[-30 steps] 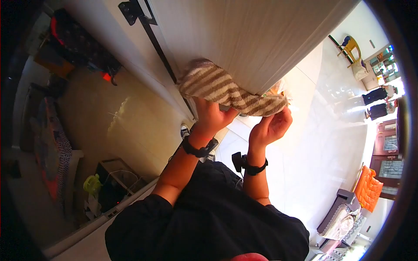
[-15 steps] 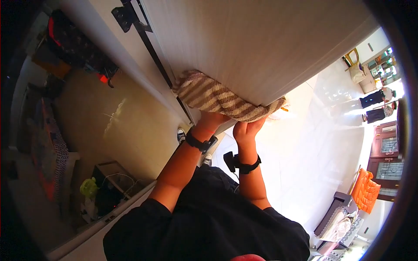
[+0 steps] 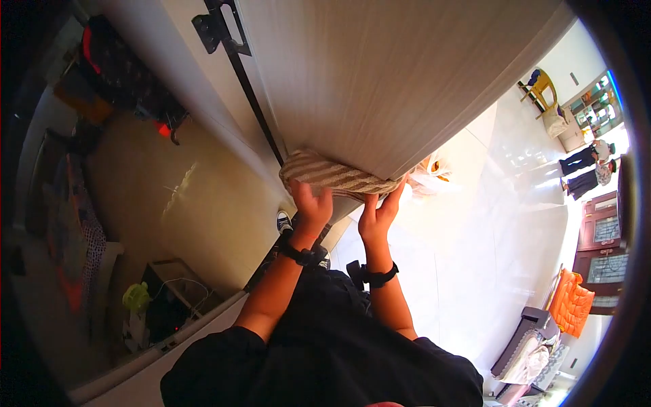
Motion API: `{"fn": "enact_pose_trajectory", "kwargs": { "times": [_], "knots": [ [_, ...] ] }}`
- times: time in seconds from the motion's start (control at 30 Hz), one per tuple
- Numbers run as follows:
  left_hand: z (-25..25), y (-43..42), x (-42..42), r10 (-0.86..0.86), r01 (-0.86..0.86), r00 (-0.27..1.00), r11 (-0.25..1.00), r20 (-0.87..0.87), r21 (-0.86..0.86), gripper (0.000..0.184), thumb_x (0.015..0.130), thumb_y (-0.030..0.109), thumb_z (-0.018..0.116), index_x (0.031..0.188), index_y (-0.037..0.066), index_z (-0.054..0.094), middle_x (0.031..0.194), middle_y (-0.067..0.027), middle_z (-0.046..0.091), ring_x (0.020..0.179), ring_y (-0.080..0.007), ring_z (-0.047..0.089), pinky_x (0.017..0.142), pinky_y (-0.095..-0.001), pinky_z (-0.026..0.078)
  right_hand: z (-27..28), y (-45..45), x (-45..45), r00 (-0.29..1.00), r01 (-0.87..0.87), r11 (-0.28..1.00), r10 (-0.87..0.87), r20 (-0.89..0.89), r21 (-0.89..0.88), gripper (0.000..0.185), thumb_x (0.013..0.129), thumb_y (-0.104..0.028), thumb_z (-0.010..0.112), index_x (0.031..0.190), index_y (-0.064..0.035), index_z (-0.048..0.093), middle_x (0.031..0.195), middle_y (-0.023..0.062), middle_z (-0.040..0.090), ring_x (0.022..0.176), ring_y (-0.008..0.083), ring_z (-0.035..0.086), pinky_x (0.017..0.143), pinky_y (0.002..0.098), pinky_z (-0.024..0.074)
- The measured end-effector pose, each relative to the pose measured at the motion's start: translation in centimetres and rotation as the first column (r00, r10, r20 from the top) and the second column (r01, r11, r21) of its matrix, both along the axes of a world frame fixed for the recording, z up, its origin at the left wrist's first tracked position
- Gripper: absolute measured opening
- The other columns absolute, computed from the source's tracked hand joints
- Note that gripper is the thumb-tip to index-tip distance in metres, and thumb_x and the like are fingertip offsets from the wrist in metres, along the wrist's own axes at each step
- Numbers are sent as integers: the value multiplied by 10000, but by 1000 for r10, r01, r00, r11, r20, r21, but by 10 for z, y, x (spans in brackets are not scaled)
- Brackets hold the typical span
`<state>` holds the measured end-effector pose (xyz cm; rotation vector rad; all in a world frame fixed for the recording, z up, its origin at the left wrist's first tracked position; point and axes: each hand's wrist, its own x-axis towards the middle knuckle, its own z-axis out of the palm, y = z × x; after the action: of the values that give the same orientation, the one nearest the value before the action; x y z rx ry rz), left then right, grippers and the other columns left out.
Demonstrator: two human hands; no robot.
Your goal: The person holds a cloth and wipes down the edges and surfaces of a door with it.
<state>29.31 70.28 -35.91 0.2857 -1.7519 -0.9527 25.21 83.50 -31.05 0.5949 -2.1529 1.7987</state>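
Observation:
A brown-and-cream striped towel [image 3: 332,173] is pressed along the pale wood-grain door [image 3: 380,81], near its lower end in the head view. My left hand [image 3: 312,205] grips the towel's near edge toward the hinge side, with some fingertips hidden by the cloth. At the other end, by the door's free edge, my right hand [image 3: 380,216] has its thumb and fingers around the towel. Dark bands with small devices are on both my wrists.
A black hinge [image 3: 215,30] joins door and frame. Beyond the door's free edge, a translucent bag [image 3: 430,178] rests on the glossy floor. Two people [image 3: 590,163] stand far right, near a yellow chair [image 3: 542,88]. An orange cover [image 3: 571,302] hangs at lower right.
The towel, earlier bunched and reaching past the door's free edge, is now narrower and flatter. My left hand shows more from under it, and the right hand has shifted slightly left.

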Motion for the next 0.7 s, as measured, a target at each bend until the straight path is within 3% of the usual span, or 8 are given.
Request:
{"fn": "enact_pose_trajectory", "kwargs": {
  "times": [0.1, 0.13, 0.23, 0.43, 0.47, 0.5, 0.57, 0.7],
  "knots": [
    [7, -14, 5, -37, 31, 997, 996, 72, 81, 259, 904, 11, 641, 1161, 25, 616, 1205, -122, 617, 1180, -282, 560, 1044, -418, 411, 5, -1, 1, 999, 43, 999, -43, -3, 19, 837, 919, -134, 636, 1583, 75, 170, 1589, 279, 336, 1454, 332, 372, 1177, 393, 287],
    [12, -14, 3, -101, 90, 994, 974, 42, 210, 252, 898, -36, 625, 1142, 20, 600, 1149, -95, 618, 1135, -229, 574, 1008, -357, 438, 6, 0, 2, 997, 75, 996, -74, -25, 43, 845, 911, -133, 648, 1582, 74, 179, 1589, 276, 337, 1454, 329, 372, 1176, 392, 287],
    [25, -17, 2, -240, 268, 963, 876, -119, 401, 301, 883, -81, 611, 1164, 18, 569, 1145, -76, 606, 1103, -191, 576, 981, -318, 455, 23, -2, 4, 989, 129, 991, -125, -80, 37, 871, 888, -144, 690, 1580, 70, 205, 1605, 266, 317, 1481, 331, 328, 1202, 409, 241],
    [60, -18, -6, -148, 175, 982, 947, -119, 268, 351, 839, -87, 632, 1154, 28, 527, 1124, -74, 599, 1081, -218, 576, 1016, -359, 436, 51, -11, 8, 973, 100, 993, -111, -201, -62, 955, 911, -236, 731, 1585, 89, 137, 1631, 287, 232, 1516, 351, 242, 1228, 432, 171],
    [76, -13, -12, 21, -14, 998, 994, -56, 107, 338, 752, -41, 639, 1075, 0, 550, 1001, -167, 554, 951, -372, 553, 857, -451, 464, 45, -12, 4, 988, 59, 995, -70, -138, -83, 962, 924, -246, 722, 1589, 84, 111, 1631, 284, 218, 1516, 346, 231, 1227, 435, 167],
    [73, -16, -17, 46, -43, 998, 998, -52, 53, 329, 747, -31, 646, 1059, 3, 546, 994, -171, 551, 939, -377, 548, 839, -454, 459, 43, -17, 0, 998, 14, 990, -24, -66, -141, 1008, 924, -280, 724, 1591, 81, 60, 1630, 279, 204, 1507, 338, 235, 1226, 432, 157],
    [56, -24, -28, 99, -102, 994, 993, -48, -56, 314, 737, -11, 660, 1025, 9, 539, 980, -178, 543, 913, -387, 538, 803, -460, 450, 22, -27, -14, 965, 52, 988, -87, -246, -142, 966, 980, -356, 656, 1591, 70, 41, 1611, 249, 248, 1488, 314, 266, 1218, 438, 182],
    [19, -28, -22, 15, -15, 1000, 1000, -13, -10, 222, 738, 29, 693, 875, 27, 519, 857, -143, 526, 796, -355, 536, 693, -435, 434, 0, -20, -16, 949, 67, 994, -89, -302, -83, 991, 995, -398, 622, 1582, 84, -16, 1617, 267, 219, 1489, 331, 260, 1217, 450, 181]
  ]
}}
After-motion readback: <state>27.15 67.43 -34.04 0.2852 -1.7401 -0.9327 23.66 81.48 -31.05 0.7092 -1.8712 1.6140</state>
